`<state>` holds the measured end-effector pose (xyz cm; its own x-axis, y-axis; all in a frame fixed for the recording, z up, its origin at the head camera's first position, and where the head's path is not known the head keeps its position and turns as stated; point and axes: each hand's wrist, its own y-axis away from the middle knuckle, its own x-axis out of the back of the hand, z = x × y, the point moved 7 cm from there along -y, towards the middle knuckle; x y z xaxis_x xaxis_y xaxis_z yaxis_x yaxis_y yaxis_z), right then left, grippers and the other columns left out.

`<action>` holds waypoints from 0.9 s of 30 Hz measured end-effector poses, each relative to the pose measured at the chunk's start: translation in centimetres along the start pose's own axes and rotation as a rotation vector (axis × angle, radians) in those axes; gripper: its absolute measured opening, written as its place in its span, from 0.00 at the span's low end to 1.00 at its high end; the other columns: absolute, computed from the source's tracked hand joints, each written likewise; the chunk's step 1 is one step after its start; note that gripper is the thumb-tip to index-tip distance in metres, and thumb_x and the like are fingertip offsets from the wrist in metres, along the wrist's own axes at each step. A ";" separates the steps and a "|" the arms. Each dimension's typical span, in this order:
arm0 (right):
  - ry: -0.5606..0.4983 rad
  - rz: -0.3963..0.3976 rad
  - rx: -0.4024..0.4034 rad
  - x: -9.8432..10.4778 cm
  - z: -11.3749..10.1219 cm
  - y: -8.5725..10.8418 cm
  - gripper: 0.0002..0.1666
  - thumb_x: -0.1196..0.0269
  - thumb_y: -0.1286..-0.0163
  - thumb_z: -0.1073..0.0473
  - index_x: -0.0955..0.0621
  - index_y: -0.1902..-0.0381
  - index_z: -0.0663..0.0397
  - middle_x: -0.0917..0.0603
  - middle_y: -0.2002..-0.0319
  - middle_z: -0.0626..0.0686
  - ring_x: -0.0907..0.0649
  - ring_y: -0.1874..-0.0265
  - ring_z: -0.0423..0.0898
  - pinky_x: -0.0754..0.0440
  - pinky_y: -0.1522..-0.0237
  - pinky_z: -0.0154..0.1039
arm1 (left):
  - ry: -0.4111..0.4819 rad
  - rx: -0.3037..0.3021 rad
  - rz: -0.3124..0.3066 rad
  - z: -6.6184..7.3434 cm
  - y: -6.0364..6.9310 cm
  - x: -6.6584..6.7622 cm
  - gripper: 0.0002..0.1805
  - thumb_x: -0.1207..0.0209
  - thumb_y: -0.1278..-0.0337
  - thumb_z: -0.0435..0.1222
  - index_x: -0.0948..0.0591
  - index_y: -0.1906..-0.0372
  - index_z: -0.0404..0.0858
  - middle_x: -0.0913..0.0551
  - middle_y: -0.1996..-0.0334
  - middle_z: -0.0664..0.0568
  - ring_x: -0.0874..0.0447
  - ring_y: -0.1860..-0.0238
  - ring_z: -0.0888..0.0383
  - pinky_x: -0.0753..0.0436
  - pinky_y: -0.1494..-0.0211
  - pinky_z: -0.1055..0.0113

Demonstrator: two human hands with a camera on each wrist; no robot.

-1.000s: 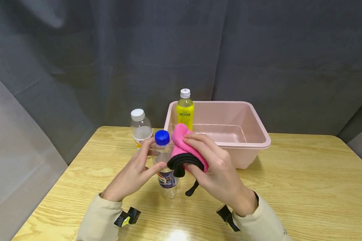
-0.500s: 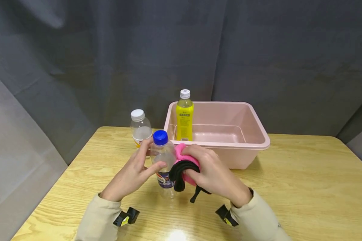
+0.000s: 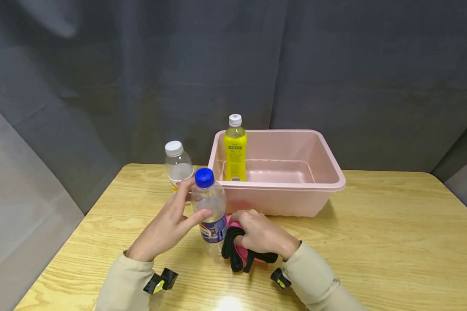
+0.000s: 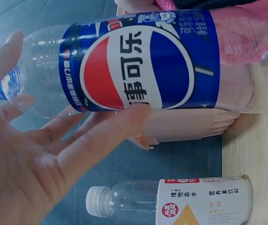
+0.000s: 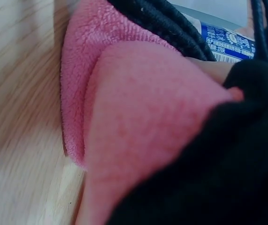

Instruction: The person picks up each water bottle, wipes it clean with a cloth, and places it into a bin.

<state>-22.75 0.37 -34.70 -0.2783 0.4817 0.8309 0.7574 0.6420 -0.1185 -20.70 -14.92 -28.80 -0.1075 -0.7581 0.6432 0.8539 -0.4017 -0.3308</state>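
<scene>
My left hand (image 3: 165, 229) holds a clear plastic Pepsi bottle (image 3: 213, 229) with a blue cap and a blue label, upright on the table. The fingers pass behind it and the thumb lies across its front. In the left wrist view the bottle's label (image 4: 138, 61) faces the camera. Low beside the bottle, my right hand (image 3: 262, 233) grips a bunched pink cloth (image 3: 239, 250) with black edging. Pink pile fabric (image 5: 84, 84) fills much of the right wrist view, with black trim (image 5: 232, 164) across it. Part of the cloth is hidden under the fingers.
A pale pink plastic tub (image 3: 276, 201) stands behind the hands. A yellow-labelled bottle (image 3: 235, 153) with a white cap stands inside its left end. Another clear bottle with a white cap (image 3: 174, 148) stands at the left, beyond my left hand. A dark curtain hangs behind the table.
My right hand has lowered the pink cloth from the bottle's upper part to near the tabletop. The left hand keeps hold of the bottle; the head view has shifted slightly.
</scene>
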 end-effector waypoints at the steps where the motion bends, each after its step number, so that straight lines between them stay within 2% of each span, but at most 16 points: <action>1: -0.002 -0.002 0.002 0.0 0.0 -0.1 0.17 0.29 0.42 0.70 0.16 0.54 0.64 0.15 0.61 0.52 0.18 0.59 0.49 0.18 0.53 0.48 | -0.003 -0.010 0.004 0.0 0.0 0.1 0.36 0.37 0.31 0.38 0.43 0.27 0.40 0.28 0.36 0.37 0.22 0.43 0.39 0.11 0.57 0.52; 9: -0.013 -0.010 0.007 0.0 -0.1 -0.4 0.14 0.29 0.41 0.70 0.15 0.57 0.61 0.15 0.62 0.51 0.18 0.60 0.48 0.18 0.53 0.47 | 0.012 -0.027 0.001 0.0 0.1 0.1 0.35 0.37 0.31 0.36 0.42 0.27 0.39 0.28 0.36 0.37 0.22 0.42 0.40 0.11 0.59 0.55; 13: 0.011 0.053 0.030 1.1 -0.6 -0.2 0.15 0.30 0.43 0.71 0.16 0.57 0.62 0.15 0.61 0.51 0.19 0.60 0.49 0.19 0.52 0.49 | 0.012 -0.037 0.002 0.2 0.0 0.0 0.36 0.37 0.31 0.35 0.43 0.27 0.39 0.27 0.37 0.37 0.22 0.42 0.40 0.11 0.60 0.58; 16: 0.034 0.150 0.079 2.7 -1.6 0.3 0.16 0.30 0.44 0.71 0.16 0.56 0.61 0.16 0.61 0.50 0.19 0.61 0.48 0.18 0.53 0.48 | 0.014 -0.032 0.005 0.1 0.0 0.0 0.35 0.37 0.31 0.36 0.43 0.27 0.40 0.26 0.38 0.38 0.21 0.43 0.41 0.11 0.59 0.59; 18: 0.029 0.242 0.131 4.1 -2.6 0.8 0.17 0.31 0.44 0.71 0.16 0.55 0.59 0.16 0.60 0.49 0.19 0.61 0.47 0.18 0.55 0.47 | 0.017 -0.036 0.007 0.1 0.0 0.0 0.35 0.38 0.30 0.36 0.42 0.27 0.39 0.26 0.38 0.38 0.21 0.43 0.41 0.11 0.59 0.59; 23: -0.068 0.488 0.263 7.4 -4.7 2.6 0.22 0.30 0.44 0.75 0.16 0.50 0.63 0.14 0.52 0.54 0.16 0.56 0.50 0.15 0.54 0.47 | 0.010 -0.032 0.007 0.1 0.0 0.1 0.35 0.37 0.31 0.36 0.42 0.27 0.38 0.26 0.38 0.38 0.21 0.44 0.42 0.11 0.57 0.59; 27: -0.118 0.642 0.353 8.7 -5.7 3.7 0.25 0.31 0.46 0.79 0.17 0.48 0.66 0.15 0.51 0.56 0.16 0.51 0.52 0.16 0.47 0.44 | -0.003 -0.013 0.013 0.0 0.0 0.1 0.35 0.37 0.31 0.37 0.42 0.27 0.39 0.26 0.37 0.38 0.21 0.43 0.42 0.12 0.57 0.57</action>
<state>-19.00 3.57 -24.83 0.0787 0.8747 0.4782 0.5633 0.3568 -0.7453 -20.73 -14.98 -28.72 -0.0952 -0.7619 0.6406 0.8484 -0.3987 -0.3481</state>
